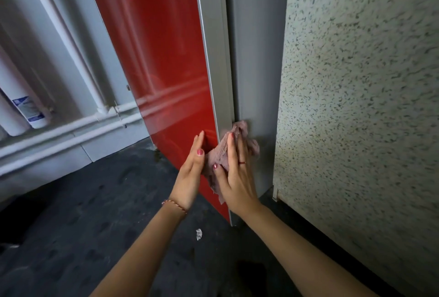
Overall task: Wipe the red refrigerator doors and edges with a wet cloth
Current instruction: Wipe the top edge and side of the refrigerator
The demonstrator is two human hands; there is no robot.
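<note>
The glossy red refrigerator door (pixel 156 59) fills the upper middle, with a grey edge strip (pixel 216 59) along its right side and the grey side panel (pixel 256 71) beyond. A crumpled pink cloth (pixel 219 154) lies over the door's lower right edge. My right hand (pixel 237 178) presses the cloth against that edge, fingers stretched over it and thumb tucked under a fold. My left hand (pixel 190 178) rests flat against the red face just left of the cloth, fingers straight.
A speckled wall (pixel 356 106) stands close on the right. White pipes (pixel 71 125) and white filter canisters (pixel 26 102) run along the left wall. The floor (pixel 95 225) is dark, with a small white scrap (pixel 199 234) near my arms.
</note>
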